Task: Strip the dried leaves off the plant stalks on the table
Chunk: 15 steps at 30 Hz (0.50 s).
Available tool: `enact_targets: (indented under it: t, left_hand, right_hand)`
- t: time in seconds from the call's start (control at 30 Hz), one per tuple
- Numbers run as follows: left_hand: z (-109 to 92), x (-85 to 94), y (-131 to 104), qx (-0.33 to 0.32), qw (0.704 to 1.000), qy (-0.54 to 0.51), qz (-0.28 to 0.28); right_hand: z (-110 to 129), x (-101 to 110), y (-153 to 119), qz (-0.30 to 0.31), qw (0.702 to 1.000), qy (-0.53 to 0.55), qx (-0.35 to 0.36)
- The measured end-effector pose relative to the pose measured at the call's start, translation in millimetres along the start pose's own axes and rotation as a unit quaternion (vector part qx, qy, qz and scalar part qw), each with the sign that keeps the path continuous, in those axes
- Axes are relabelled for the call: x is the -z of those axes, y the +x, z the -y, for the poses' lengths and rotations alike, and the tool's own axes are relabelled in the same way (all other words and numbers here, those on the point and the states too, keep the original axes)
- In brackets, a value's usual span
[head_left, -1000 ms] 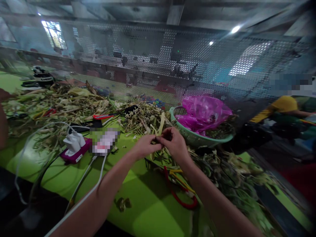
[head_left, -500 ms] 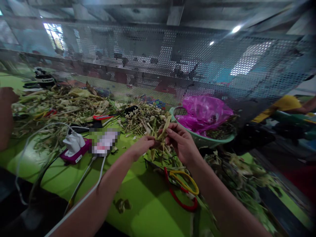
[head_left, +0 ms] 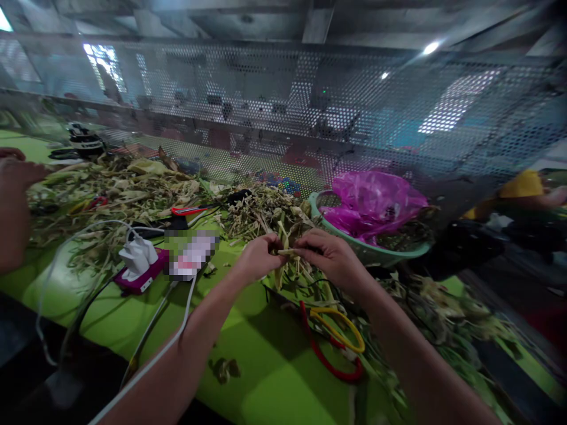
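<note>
Over the green table my left hand (head_left: 262,258) pinches pale, dried plant material (head_left: 284,236), leafy and yellow-green. Facing it, my right hand (head_left: 326,252) has its thumb and fingers closed on a thin stem of the same material. The two hands are a short gap apart, with bits of leaf hanging below them. Just behind lies a pile of dried stems and leaves (head_left: 259,209). Scissors with red and yellow handle loops (head_left: 337,330) rest on the table below my right wrist, their blades partly under plant scraps.
A green basket (head_left: 376,255) with a magenta plastic bag (head_left: 381,203) stands at right. On the left are a purple power adapter (head_left: 142,280), white cables, a blurred-out phone (head_left: 191,257), a red cutter (head_left: 189,210) and another person's hand (head_left: 20,171). A perforated metal screen (head_left: 266,130) runs behind.
My right hand has turned from an upright pinch on a leaf to a lower, sideways grip on the stem. My left hand stays nearly in place. The view has shifted slightly.
</note>
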<state>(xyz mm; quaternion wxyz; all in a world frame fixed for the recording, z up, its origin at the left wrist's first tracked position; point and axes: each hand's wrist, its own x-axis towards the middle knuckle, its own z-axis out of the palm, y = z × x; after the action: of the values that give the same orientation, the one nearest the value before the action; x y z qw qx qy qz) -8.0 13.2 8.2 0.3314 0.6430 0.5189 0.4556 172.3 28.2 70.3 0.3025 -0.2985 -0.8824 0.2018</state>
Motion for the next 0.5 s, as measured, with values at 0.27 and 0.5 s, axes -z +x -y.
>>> enact_targets:
  t: [0.27,0.5]
  left_hand:
    - [-6,4.2,-7,-0.036,0.995,0.096,0.017]
    - [-9,1.7,-9,-0.056,0.987,0.149,0.036]
  right_hand:
    - [12,-3,-4,0.008,0.987,-0.159,0.033]
    - [26,-18,-7,0.046,0.966,-0.246,0.072]
